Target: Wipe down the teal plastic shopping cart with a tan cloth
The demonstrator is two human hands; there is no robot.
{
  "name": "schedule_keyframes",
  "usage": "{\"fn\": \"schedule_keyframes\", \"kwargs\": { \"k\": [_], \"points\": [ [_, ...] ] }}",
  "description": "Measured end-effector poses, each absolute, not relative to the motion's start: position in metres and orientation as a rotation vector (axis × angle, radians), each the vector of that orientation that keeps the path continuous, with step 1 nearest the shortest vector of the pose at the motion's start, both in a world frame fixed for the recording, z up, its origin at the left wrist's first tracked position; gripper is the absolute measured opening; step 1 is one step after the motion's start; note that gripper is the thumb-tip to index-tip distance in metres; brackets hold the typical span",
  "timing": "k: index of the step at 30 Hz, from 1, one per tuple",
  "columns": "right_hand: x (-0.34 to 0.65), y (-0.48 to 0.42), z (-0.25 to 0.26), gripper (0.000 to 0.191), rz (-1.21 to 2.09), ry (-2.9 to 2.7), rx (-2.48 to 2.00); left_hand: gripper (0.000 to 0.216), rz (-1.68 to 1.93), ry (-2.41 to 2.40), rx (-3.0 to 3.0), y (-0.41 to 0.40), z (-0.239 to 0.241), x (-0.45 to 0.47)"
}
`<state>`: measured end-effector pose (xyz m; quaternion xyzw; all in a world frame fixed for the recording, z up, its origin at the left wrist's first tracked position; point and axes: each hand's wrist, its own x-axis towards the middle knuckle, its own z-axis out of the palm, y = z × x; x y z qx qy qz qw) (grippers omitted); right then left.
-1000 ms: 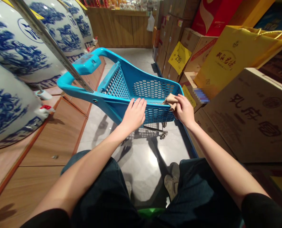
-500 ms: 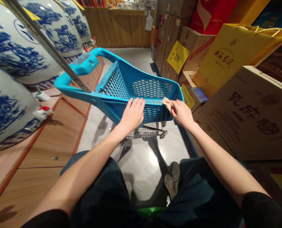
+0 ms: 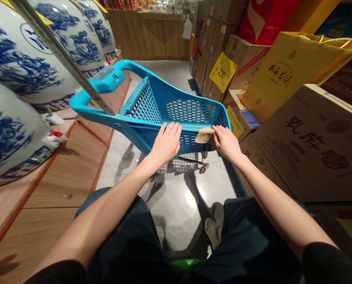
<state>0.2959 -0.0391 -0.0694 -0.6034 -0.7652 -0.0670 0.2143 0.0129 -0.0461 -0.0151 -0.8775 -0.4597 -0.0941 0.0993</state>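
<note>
Blue cart basket (image 3: 161, 90), right hand (image 3: 227, 142) with tan cloth (image 3: 204, 135) on rim

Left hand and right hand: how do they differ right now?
The left hand lies on the side rim of the cart, while the right hand holds a tan cloth. The left hand is nearer the handle, the right hand nearer the opposite end. Both are bare, backs up.

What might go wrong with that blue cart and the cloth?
The blue shopping cart has caster wheels, so leaning on it might make it roll. Part of the tan cloth pokes out of the right hand, so it could snag on the mesh side. The cart's handle looks close to the blue-and-white jars; it might bump them.
</note>
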Motion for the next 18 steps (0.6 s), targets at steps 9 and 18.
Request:
{"fn": "schedule_keyframes", "kwargs": {
  "k": [9, 18],
  "points": [
    [0.316, -0.034, -0.051, 0.047, -0.122, -1.772, -1.599, 0.064, -0.23, -1.364, -2.578, -0.048, -0.015, 0.014],
    [0.265, -0.056, -0.074, 0.066, -0.21, -2.305, -1.355, 0.064, -0.286, -1.37, -2.557, -0.046, -0.018, 0.014]
  ]
}}
